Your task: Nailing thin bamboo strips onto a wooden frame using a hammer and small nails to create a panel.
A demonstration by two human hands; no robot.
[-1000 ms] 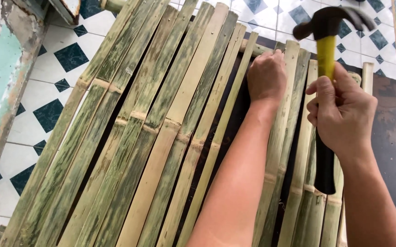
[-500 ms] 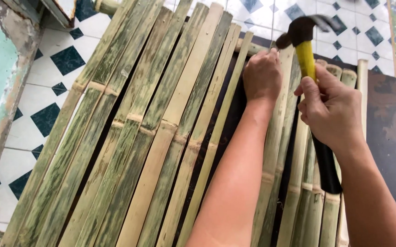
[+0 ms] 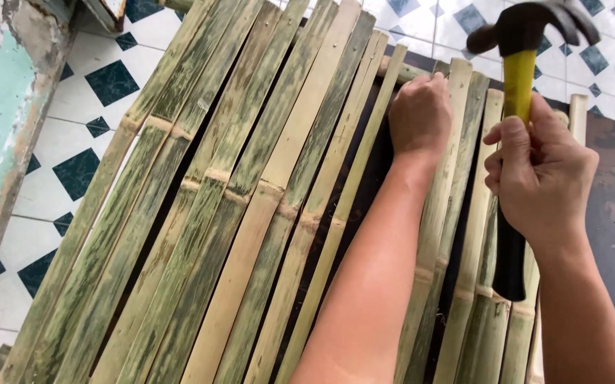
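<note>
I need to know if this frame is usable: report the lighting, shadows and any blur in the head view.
Head view: soft, even daylight, no glare; the bamboo slats and left hand are sharp; the hammer head is slightly motion-blurred, and the right hand gripping its handle is sharp; dark gaps between slats hide what lies beneath; the tiled floor is evenly lit.

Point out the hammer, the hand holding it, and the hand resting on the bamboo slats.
hammer [image 3: 519, 85]: head view, on the yellow part of the handle.
right hand [image 3: 543, 178]: head view, on the back of the hand.
left hand [image 3: 421, 117]: head view, on the back of the fist.
</note>
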